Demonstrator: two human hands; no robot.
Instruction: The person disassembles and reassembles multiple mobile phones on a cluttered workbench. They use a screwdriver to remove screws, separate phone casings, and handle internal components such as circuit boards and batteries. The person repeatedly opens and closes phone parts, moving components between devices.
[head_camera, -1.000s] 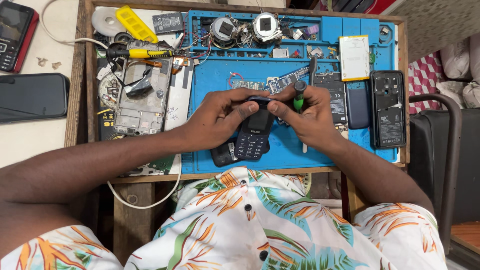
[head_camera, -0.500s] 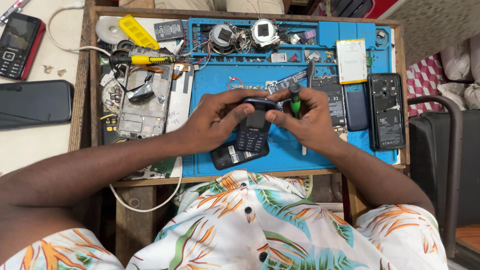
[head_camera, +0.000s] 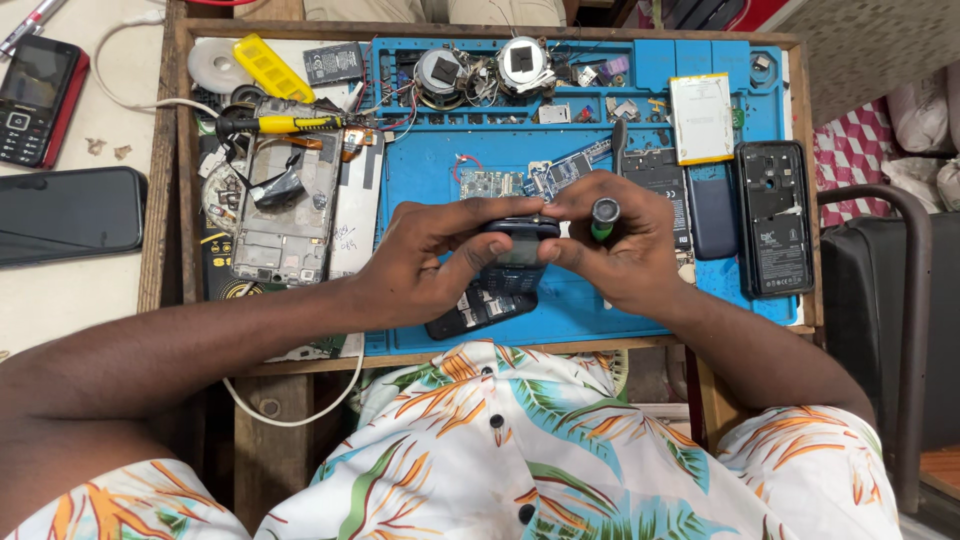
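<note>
On the pale table at the far left lay two whole phones: a red-and-black keypad phone (head_camera: 38, 98) and, below it, a black smartphone (head_camera: 68, 214) lying face up. Inside the wooden tray (head_camera: 165, 180) came a yellow-handled tool (head_camera: 280, 124), one stripped phone frame (head_camera: 287, 210) with its insides bared, and then the blue work mat (head_camera: 600, 300) with two round metal parts (head_camera: 440, 72) along its top edge and a small green circuit board (head_camera: 485, 183) just above the hands.

The left hand (head_camera: 420, 262) gripped a dark keypad phone (head_camera: 508, 262) from its left side, thumb across the top edge, holding it tilted up over the middle of the mat. Beneath it, one separate keypad piece (head_camera: 478, 310) rested on the mat. The right hand (head_camera: 615, 250) pinched the phone's right edge while also clasping a green-handled screwdriver (head_camera: 604, 214), its butt end pointing at the camera; whether its tip met the phone could not be told.

Judging by the keypad piece lying apart, the phone looked to be already partly opened, with work on its body not yet finished.

Further right sat one white battery pack (head_camera: 702, 118), one dark blue back cover (head_camera: 712, 210) and one black phone shell (head_camera: 773, 218), opened and face up.
</note>
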